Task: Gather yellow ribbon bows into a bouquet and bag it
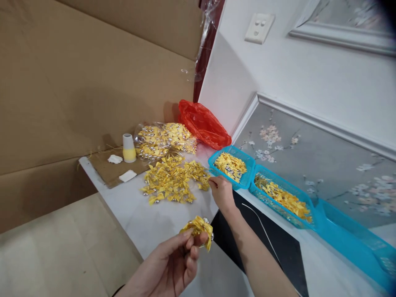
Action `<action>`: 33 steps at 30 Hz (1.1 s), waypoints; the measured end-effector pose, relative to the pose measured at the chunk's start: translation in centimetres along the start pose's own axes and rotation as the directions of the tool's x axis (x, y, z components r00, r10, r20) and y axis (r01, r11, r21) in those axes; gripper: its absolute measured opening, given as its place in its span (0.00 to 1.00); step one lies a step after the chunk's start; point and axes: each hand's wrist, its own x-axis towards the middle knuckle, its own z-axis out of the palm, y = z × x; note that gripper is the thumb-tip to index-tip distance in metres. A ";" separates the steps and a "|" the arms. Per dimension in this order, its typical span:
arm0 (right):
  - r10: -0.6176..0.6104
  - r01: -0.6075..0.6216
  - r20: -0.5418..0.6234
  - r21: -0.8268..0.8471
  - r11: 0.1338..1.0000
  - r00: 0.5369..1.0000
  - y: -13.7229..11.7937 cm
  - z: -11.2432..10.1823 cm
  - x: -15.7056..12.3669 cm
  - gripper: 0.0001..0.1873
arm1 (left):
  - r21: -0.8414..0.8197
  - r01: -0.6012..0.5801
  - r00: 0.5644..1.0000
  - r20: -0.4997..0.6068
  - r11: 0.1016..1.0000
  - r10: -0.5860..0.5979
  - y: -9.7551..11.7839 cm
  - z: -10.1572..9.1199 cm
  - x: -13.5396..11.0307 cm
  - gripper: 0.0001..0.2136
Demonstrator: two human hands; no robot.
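a yellow cluster (pixel 199 229) with round silvery beads sat just below the centre of the frame, pinched between the thumb and fingers of the left hand (pixel 173 262), which reached in from the bottom edge with its palm partly turned up. the right hand (pixel 222 194), a little above and to the right, had its fingertips drawn together at the right edge of a loose pile of yellow pieces (pixel 170 179); whether it gripped one of them could not be told.

the pile lay mid-frame on a pale surface (pixel 133 218), with silvery beads showing among its pieces. just behind it was a clear plastic bag (pixel 163 138) filled with similar pieces. to the left of the bag, a grey and yellow cone (pixel 129 148) stood upright on a brown board (pixel 107 171), near two small white pieces (pixel 128 176).

beyond the bag, toward upper centre, a red plastic bag (pixel 202 123) gaped open against the wall. right of centre, two blue baskets (pixel 280 218) holding yellow pieces stood end to end, and another blue container (pixel 349 247) ran toward the right edge. beneath the right forearm lay a black mat (pixel 291 251) with a thin white cord (pixel 262 227) across it.
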 end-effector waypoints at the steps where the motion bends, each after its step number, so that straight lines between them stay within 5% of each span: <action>1: -0.016 0.016 -0.001 0.017 1.000 1.000 -0.2 -0.4 -0.2 0.11 | 0.001 0.013 1.000 0.004 1.000 -0.013 0.0 0.0 0.0 0.07; 8: -0.071 0.066 0.036 0.135 0.989 0.997 -1.2 -5.3 -3.3 0.10 | 0.008 -0.010 1.000 0.004 1.000 0.010 0.3 0.3 0.9 0.08; 15: -0.082 0.003 0.181 0.396 0.918 0.980 -2.2 -8.8 -6.9 0.14 | 0.219 -0.143 0.985 -0.062 0.965 0.160 -1.0 1.4 2.1 0.10; 23: -0.349 0.291 0.141 0.321 0.901 0.926 -5.0 -7.8 -9.3 0.15 | 0.122 -0.174 0.980 -0.076 0.977 0.184 -2.2 1.9 2.6 0.06; 33: -0.158 0.017 0.288 0.437 0.899 0.945 -5.7 -6.2 -10.2 0.24 | 0.068 -0.126 0.989 -0.067 0.990 0.130 -2.2 1.7 2.2 0.05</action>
